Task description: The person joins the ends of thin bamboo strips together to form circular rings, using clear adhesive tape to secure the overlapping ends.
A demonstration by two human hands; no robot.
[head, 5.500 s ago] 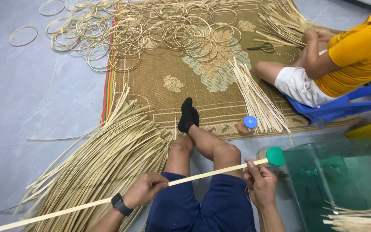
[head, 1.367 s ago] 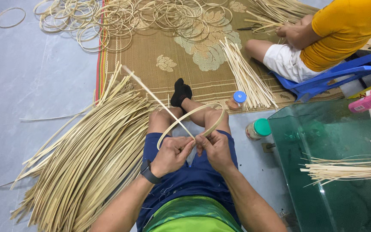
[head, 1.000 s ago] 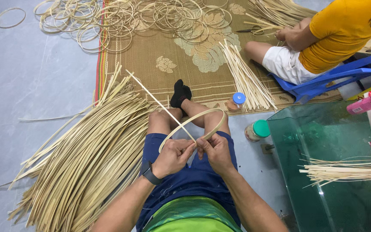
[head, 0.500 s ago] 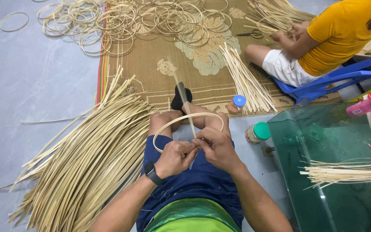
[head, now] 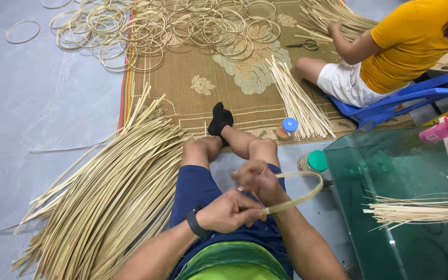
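Note:
I sit on the floor with my legs stretched out. My left hand [head: 229,211] and my right hand [head: 259,181] both grip a thin pale cane strip bent into a ring [head: 307,194] over my lap. The ring now lies nearly flat and tilts to the right, and my hands pinch it where its ends overlap. A large heap of long pale strips [head: 110,197] lies on the floor at my left.
A woven mat [head: 193,88] ahead carries many finished rings [head: 182,26] and a bundle of short sticks [head: 299,101]. A person in a yellow shirt [head: 405,46] sits at the right on a blue stool. A glass table [head: 390,207] holds thin sticks and bottles; two capped jars stand nearby.
A straight strip has been bent into a ring over my lap. Its long free end, which stuck out ahead, is gone from view. The ring has turned to lie flatter, toward the right.

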